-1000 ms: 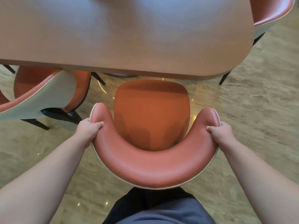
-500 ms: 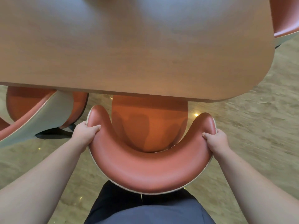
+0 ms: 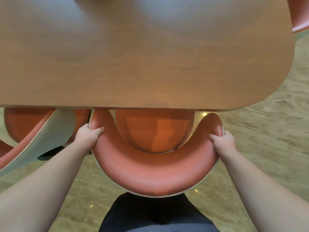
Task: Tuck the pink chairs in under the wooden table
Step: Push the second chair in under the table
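A pink chair (image 3: pixel 150 174) with a curved padded backrest stands right in front of me. Its seat (image 3: pixel 155 131) reaches partly under the near edge of the wooden table (image 3: pixel 133 56), and the front of the seat is hidden by the tabletop. My left hand (image 3: pixel 87 136) grips the left end of the backrest. My right hand (image 3: pixel 222 141) grips the right end. Both arm tips of the backrest sit just at the table edge.
A second pink chair (image 3: pixel 38 136) with a pale grey back shell stands at the left, angled and close to my left hand. A third pink chair (image 3: pixel 299 14) shows at the top right corner. Polished stone floor (image 3: pixel 267 148) surrounds the table.
The chair has slid forward toward the table with both hands on it. More of the seat now lies under the tabletop, and the backrest tips have reached the table edge.
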Available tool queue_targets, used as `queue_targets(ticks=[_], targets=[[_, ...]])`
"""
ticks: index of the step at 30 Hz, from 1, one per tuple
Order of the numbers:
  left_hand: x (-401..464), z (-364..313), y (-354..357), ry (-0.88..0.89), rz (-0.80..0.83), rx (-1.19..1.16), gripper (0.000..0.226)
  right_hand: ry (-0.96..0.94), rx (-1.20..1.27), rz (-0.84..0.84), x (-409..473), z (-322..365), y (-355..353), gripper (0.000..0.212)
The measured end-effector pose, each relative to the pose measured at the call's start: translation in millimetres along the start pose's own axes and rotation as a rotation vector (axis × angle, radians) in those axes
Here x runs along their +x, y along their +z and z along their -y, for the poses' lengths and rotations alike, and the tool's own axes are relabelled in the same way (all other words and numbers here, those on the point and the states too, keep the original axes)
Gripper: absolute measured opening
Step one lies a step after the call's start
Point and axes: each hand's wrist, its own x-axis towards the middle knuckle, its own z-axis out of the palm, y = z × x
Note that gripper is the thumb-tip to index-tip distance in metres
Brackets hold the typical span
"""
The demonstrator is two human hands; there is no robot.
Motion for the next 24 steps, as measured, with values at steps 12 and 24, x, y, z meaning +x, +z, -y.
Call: queue_targets(ticks=[12, 24], targets=[[4.4, -9.6, 8.9, -0.029, -0.030, 0.001, 0.021, -0.018, -0.049, -0.016, 25.3, 18.7, 1.9, 0.019], [-0.2, -17.9, 11.4, -0.038, -0.023, 0.032, 0.033, -0.026, -0.114, 0.011, 32.1, 21.8, 2.9, 0.036]])
